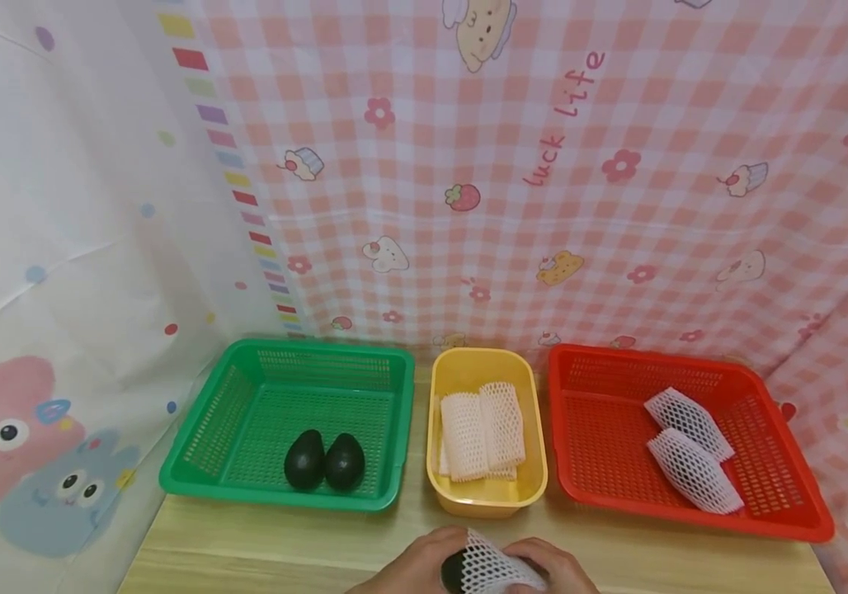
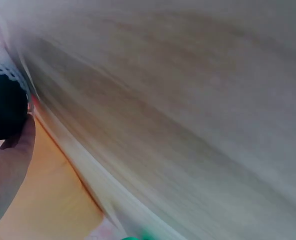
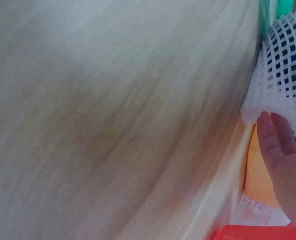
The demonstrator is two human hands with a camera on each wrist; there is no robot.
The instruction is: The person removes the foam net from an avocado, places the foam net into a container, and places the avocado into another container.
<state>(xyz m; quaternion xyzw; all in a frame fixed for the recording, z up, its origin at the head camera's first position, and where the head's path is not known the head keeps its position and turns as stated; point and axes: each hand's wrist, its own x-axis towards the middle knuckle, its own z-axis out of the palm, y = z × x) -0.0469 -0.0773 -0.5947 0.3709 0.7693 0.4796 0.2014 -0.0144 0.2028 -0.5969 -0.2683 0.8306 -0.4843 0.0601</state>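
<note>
head: at bottom centre, the left hand [image 1: 415, 569] grips a dark avocado [image 1: 453, 572], the right hand [image 1: 561, 571] a white net [image 1: 494, 565] partly over it; only here are the green basket [image 1: 275, 497], yellow tub [image 1: 485, 371] and red basket [image 1: 593, 429] whole. left wrist: at the left edge, fingers [image 2: 24, 139] curl round the avocado's bare, rounded end. right wrist: at the right edge, fingers [image 3: 268, 136] pinch the net's hem; the avocado shows dark through its mesh.

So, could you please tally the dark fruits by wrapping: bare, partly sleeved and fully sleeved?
Bare fruits, in the green basket: 2
Partly sleeved fruit, in the hands: 1
Fully sleeved fruits, in the red basket: 2
Total: 5
</note>
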